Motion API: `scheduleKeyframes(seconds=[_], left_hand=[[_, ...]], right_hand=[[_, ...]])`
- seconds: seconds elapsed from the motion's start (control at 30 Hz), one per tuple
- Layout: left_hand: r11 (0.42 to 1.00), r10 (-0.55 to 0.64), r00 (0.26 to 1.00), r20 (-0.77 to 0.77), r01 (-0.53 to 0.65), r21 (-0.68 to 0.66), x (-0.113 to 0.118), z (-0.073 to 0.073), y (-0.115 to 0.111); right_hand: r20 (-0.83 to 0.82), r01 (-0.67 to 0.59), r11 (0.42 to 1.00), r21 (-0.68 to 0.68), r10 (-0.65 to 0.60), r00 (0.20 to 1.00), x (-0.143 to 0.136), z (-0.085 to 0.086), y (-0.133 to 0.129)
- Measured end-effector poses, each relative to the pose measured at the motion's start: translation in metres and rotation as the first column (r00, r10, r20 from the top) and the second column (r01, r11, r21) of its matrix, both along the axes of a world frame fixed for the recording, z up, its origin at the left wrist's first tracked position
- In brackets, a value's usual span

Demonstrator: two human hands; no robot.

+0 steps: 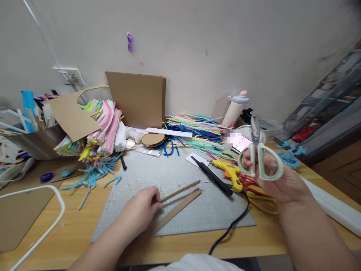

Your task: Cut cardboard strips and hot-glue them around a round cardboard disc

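My left hand (146, 203) pinches one end of a narrow cardboard strip (180, 191) over the grey cutting mat (135, 173). Beneath it lies a second, wider cardboard strip (180, 207), slanting across the mat. Raised at the right, my right hand (278, 180) holds a pair of scissors (256, 148) with pale green handles, blades pointing up and close together. A black utility knife (213, 177) rests on the mat between my hands. Right beside the knife is a yellow glue gun (231, 173), its black cord (235, 224) running toward the table's front edge.
Bundles of coloured pipe cleaners (194, 126) lie along the wall, near a leaning cardboard sheet (138, 98). A metal container (42, 143) stands at left, behind a white curved bar (60, 205). At back right are a bottle (235, 109) and a phone (241, 142).
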State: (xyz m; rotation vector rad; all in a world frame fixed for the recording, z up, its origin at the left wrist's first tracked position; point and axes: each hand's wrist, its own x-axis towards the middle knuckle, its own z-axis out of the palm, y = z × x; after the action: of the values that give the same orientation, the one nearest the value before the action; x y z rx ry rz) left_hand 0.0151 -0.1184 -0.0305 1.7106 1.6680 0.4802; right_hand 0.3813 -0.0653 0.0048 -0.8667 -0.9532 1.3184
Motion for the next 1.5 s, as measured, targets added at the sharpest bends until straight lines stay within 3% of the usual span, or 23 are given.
scheduleKeyframes(seconds=[0.13, 0.17, 0.2, 0.3, 0.5, 0.77, 0.87, 0.97, 1.13, 1.27, 1.37, 1.5], left_hand=[[0.999, 0.04, 0.966, 0.257, -0.039, -0.007, -0.009, 0.028, 0.005], [0.999, 0.052, 0.924, 0.378, -0.043, -0.032, -0.009, 0.034, 0.008], [0.995, 0.088, 0.828, 0.553, -0.049, -0.085, -0.008, 0.039, 0.011], [0.988, 0.136, 0.64, 0.756, -0.035, -0.147, 0.003, 0.047, 0.021], [0.985, 0.128, 0.486, 0.864, 0.037, -0.167, 0.024, 0.039, 0.033], [0.962, 0.161, 0.325, 0.932, 0.16, -0.222, 0.025, 0.02, 0.022], [0.932, 0.215, 0.258, 0.942, 0.233, -0.277, 0.025, 0.016, 0.021], [0.893, 0.277, 0.2, 0.94, 0.307, -0.328, 0.021, 0.015, 0.024], [0.782, 0.3, 0.195, 0.934, 0.51, -0.358, 0.009, 0.012, 0.03], [0.724, 0.236, 0.26, 0.936, 0.595, -0.348, 0.004, 0.009, 0.03], [0.796, 0.166, 0.291, 0.942, 0.524, -0.303, 0.005, 0.01, 0.029], [0.976, 0.071, 0.334, 0.94, 0.174, -0.135, 0.014, 0.014, 0.029]], right_hand=[[-0.043, 0.006, 1.0, 0.006, -0.006, 0.999, -0.001, -0.003, 0.002], [-0.056, -0.012, 1.0, -0.004, 0.012, 0.998, -0.007, -0.003, 0.001], [-0.065, -0.046, 0.999, -0.02, 0.045, 0.997, -0.016, -0.003, -0.001], [-0.057, -0.225, 0.97, -0.093, 0.221, 0.974, -0.052, -0.001, -0.011], [0.041, -0.399, 0.906, -0.141, 0.408, 0.912, -0.115, -0.01, -0.025], [0.141, -0.562, 0.786, -0.258, 0.606, 0.783, -0.12, -0.036, -0.041], [0.132, -0.512, 0.818, -0.264, 0.556, 0.82, -0.123, -0.038, -0.043], [0.116, -0.368, 0.892, -0.264, 0.408, 0.906, -0.132, -0.034, -0.031], [0.133, -0.113, 0.967, -0.229, 0.146, 0.98, -0.149, -0.024, 0.007], [0.082, -0.131, 0.949, -0.286, 0.16, 0.984, -0.15, -0.022, 0.015], [0.009, -0.179, 0.917, -0.357, 0.195, 0.981, -0.148, -0.022, 0.008], [-0.103, -0.259, 0.849, -0.46, 0.239, 0.966, -0.153, -0.02, -0.004]])
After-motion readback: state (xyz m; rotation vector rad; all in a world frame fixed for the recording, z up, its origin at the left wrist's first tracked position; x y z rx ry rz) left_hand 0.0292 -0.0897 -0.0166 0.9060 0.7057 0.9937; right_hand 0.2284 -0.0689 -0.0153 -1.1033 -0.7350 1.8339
